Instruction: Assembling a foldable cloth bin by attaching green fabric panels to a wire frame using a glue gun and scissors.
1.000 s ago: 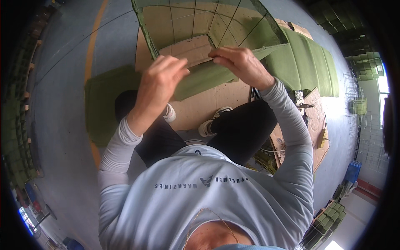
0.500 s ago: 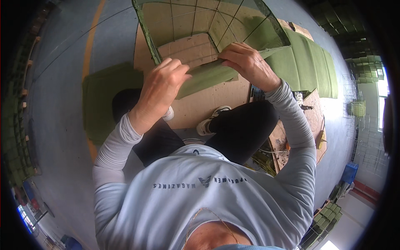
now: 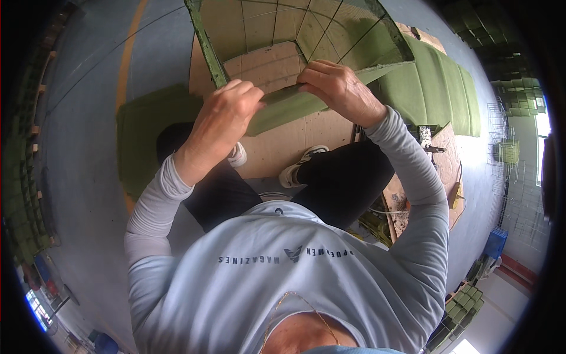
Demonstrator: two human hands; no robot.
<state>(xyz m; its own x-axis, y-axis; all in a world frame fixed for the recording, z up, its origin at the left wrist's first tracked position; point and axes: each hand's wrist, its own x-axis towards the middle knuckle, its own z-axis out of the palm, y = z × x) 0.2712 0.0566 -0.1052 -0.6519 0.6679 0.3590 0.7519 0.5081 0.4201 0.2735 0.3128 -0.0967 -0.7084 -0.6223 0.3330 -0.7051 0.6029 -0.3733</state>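
Observation:
A box-shaped wire frame (image 3: 276, 26) lined with green mesh cloth stands in front of my knees. Green cloth (image 3: 289, 107) is folded along its near rim and hangs down toward me. My left hand (image 3: 227, 115) is closed on this folded edge close to the near left corner. Farther right on the same rim, my right hand (image 3: 341, 88) pinches the cloth between thumb and fingers. A rough green strip (image 3: 204, 44) covers the left rim. My fingers hide the exact grip points.
Brown cardboard (image 3: 295, 141) lies beneath the frame. Green cloth sheets spread to the right (image 3: 433, 88) and left (image 3: 150, 135). A worn wooden board (image 3: 451, 153) with tools sits by my right knee. Stacked green pieces (image 3: 20, 159) line the far left; a blue crate (image 3: 495, 243) stands far right.
My right hand has shifted a little left along the rim, bringing the hands slightly closer. The left hand stays near the corner, and the frame's right corner has moved slightly right.

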